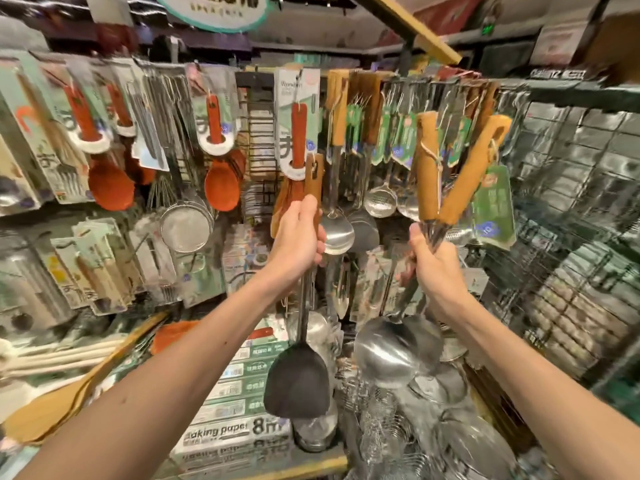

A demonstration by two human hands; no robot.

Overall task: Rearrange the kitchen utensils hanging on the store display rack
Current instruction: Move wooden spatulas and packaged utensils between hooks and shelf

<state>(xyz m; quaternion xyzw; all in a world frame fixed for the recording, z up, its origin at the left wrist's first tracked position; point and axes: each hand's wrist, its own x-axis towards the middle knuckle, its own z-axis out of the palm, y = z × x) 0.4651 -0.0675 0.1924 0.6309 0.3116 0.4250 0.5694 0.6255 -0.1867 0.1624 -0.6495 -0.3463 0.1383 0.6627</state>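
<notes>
Head view: the left hand [299,237] is clenched round a black spatula [298,382] by its wooden handle, blade hanging down, just below the rack [568,140]. The right hand [433,261] grasps a bunch of ladles [388,351] where wood meets steel. I'd hang one piece at a time, holding the bunch steady so the tags [493,202] don't snag.

Boxes of baking paper [228,434] are stacked low in the middle, with their printed fronts turned outward. An oval sign [214,10] with a teal rim is hung overhead and is cut off by the top edge. To its right a slanted wooden beam [415,27] is seen, with a small green lit sign [487,28] beyond it.
</notes>
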